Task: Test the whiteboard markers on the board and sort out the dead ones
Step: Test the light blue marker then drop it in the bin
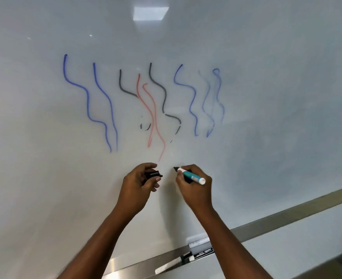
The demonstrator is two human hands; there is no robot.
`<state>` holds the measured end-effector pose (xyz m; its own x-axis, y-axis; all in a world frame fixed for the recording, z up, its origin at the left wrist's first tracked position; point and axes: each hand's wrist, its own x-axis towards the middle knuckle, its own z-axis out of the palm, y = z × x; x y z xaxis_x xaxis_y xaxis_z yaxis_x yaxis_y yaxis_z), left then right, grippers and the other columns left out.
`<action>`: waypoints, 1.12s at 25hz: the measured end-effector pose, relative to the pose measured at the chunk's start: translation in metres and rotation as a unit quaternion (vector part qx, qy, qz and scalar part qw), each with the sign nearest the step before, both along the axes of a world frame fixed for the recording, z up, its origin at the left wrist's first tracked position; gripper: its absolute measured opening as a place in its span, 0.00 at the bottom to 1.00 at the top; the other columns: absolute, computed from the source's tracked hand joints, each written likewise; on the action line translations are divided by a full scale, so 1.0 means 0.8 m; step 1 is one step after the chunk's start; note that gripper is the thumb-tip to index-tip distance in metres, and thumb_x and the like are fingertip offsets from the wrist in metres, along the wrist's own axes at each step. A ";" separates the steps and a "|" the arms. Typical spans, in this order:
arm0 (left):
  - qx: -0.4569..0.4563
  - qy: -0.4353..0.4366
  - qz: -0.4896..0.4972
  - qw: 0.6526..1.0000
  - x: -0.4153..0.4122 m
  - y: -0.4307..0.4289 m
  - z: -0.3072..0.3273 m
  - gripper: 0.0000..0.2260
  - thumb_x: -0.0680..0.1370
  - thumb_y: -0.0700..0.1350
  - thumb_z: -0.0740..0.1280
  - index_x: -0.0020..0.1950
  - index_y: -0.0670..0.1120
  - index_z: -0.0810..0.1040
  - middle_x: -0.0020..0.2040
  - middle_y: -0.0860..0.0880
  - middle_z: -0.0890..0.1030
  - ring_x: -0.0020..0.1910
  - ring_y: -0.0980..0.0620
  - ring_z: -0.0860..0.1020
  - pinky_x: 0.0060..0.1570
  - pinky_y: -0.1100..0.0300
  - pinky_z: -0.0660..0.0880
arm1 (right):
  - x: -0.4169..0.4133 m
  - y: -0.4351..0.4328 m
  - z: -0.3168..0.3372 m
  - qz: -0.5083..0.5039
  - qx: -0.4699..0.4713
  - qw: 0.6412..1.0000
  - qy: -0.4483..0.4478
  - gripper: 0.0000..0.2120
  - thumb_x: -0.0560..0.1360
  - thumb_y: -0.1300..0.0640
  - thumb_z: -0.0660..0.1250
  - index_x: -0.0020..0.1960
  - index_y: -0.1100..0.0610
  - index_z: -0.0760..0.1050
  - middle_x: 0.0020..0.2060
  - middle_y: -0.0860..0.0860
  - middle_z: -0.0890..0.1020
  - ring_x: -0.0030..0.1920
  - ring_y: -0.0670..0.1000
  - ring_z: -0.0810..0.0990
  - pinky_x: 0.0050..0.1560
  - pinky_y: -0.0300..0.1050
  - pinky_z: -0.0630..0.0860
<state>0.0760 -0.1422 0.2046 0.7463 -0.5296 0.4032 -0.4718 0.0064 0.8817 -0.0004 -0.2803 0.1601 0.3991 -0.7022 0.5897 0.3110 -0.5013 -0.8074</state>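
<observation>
Teal marker (pixel 193 177) sits in the right hand (pixel 195 186), whose fingers curl round its barrel; its dark tip is bare and points up and left, at or just off the whiteboard (pixel 45 178), we cannot tell which. Just left of it, the left hand (pixel 138 185) grips a black cap (pixel 153 174) between thumb and fingers, and the two hands do not touch. Near us, below the hands, a metal ledge (pixel 121 266) runs along the board's lower edge; on it lie a white marker (pixel 171 263) and, touching its far end, a dark-labelled marker (pixel 203 252); a pale block (pixel 198 241) just beyond them is too blurred to name. Farther up the board we see wavy test lines: bold blue lines (pixel 87 101) at left, then black lines (pixel 164 97) crossed by red lines (pixel 153 109), then faint blue lines (pixel 216 93) at right; a square reflection of light (pixel 151 13) shows at the far top.
</observation>
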 end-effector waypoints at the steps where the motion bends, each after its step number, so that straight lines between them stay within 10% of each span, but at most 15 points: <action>1: -0.010 0.015 0.012 1.000 0.005 0.008 -0.005 0.10 0.74 0.29 0.67 0.51 0.41 0.77 0.40 0.44 0.82 0.30 0.53 0.79 0.33 0.64 0.77 | -0.003 0.008 0.004 0.031 0.068 0.997 -0.010 0.04 0.71 0.65 0.70 0.40 0.58 0.77 0.33 0.52 0.82 0.32 0.49 0.81 0.36 0.40 0.76; 6: -0.042 0.075 0.036 0.996 0.017 0.056 -0.033 0.07 0.73 0.28 0.67 0.49 0.36 0.76 0.38 0.42 0.82 0.32 0.47 0.81 0.36 0.57 0.80 | -0.014 0.054 0.025 0.250 0.227 0.940 0.040 0.05 0.74 0.65 0.69 0.44 0.61 0.74 0.34 0.60 0.83 0.30 0.51 0.79 0.32 0.40 0.76; 28: -0.119 0.153 0.121 0.974 0.010 0.432 -0.081 0.06 0.71 0.27 0.69 0.45 0.35 0.81 0.34 0.41 0.83 0.30 0.44 0.81 0.34 0.57 0.79 | 0.052 0.414 0.001 0.439 0.338 0.812 0.184 0.06 0.75 0.67 0.68 0.40 0.62 0.74 0.28 0.56 0.79 0.27 0.45 0.78 0.27 0.32 0.73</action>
